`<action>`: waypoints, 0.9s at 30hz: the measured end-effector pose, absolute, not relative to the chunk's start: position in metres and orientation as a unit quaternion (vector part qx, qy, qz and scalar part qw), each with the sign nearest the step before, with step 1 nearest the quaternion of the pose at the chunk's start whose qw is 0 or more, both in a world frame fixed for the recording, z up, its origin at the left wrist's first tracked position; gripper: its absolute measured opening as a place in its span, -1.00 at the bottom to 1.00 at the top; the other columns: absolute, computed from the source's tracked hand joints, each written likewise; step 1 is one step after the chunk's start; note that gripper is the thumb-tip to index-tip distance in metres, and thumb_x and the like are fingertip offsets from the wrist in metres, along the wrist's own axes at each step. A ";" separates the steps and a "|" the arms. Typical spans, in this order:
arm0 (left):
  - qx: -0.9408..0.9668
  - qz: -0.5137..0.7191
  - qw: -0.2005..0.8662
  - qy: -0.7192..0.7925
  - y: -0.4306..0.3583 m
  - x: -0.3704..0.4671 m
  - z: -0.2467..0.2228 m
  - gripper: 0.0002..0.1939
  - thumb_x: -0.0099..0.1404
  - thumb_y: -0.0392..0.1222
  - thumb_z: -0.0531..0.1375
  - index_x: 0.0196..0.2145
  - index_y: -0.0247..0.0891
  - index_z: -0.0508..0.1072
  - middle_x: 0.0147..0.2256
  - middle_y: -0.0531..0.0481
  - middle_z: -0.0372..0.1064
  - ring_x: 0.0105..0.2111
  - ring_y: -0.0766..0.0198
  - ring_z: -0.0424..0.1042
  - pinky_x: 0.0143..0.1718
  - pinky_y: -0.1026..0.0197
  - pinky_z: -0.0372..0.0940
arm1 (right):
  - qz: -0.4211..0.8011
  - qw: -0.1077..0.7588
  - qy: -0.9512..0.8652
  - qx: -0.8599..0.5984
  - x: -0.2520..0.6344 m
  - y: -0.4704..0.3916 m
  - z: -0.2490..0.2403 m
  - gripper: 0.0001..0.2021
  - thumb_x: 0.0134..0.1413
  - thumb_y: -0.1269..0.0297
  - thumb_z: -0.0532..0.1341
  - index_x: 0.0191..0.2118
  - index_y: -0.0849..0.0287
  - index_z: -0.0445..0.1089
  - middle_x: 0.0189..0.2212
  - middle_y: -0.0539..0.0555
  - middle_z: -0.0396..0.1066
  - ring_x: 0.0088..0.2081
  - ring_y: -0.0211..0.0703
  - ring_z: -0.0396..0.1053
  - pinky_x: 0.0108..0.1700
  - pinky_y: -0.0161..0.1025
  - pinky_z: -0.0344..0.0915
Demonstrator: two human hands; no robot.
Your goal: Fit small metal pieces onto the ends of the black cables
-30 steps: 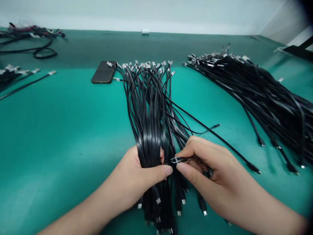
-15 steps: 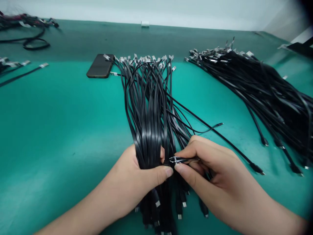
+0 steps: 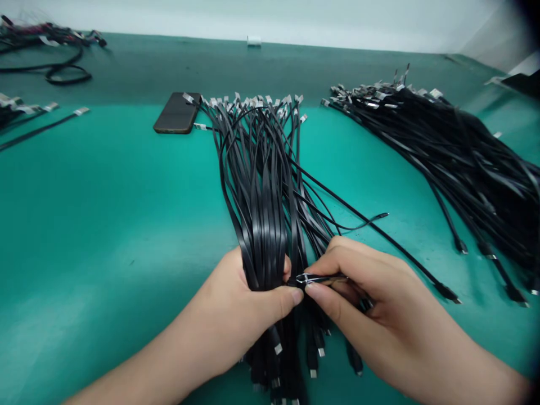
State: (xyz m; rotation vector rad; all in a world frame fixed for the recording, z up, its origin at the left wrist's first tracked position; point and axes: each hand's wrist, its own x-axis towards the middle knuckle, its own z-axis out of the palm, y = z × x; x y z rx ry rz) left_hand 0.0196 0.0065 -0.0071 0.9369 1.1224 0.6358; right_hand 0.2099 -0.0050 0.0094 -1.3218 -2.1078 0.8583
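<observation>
My left hand (image 3: 259,301) is closed round a thick bundle of flat black cables (image 3: 266,214), its thumb laid across the front. One cable's dark connector end stands out beside that thumb tip. In my right hand (image 3: 358,289), thumb and forefinger pinch what look like slim tweezers (image 3: 314,278), black with bright metal tips. Those tips point left and meet or nearly meet the connector; exact contact is hard to tell. Below my hands hang several black plugs with metal ends (image 3: 313,360). White-tagged metal plugs (image 3: 257,102) lie at the bundle's far end.
A dark phone (image 3: 177,113) lies left of the bundle's far end, on the green mat (image 3: 105,197). To the right is another big pile of black cables (image 3: 455,146). More cables (image 3: 63,70) lie at far left. A small white cylinder (image 3: 253,41) sits by the wall.
The whole view has shifted slightly to the right. My left hand keeps its hold on the bundle, and the tool tips stay beside the connector.
</observation>
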 end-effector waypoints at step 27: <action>0.431 0.253 0.689 0.526 0.006 0.019 -0.005 -0.86 0.10 -0.27 0.34 -0.39 -0.23 0.43 -0.44 0.12 0.31 -0.42 0.30 0.26 -0.41 0.27 0.16 | 0.290 0.249 -0.779 -0.497 0.208 -0.004 0.007 -0.81 0.27 0.50 0.15 -0.38 0.15 0.35 -0.51 -0.05 0.28 -0.50 -0.26 0.26 -0.47 -0.30 0.17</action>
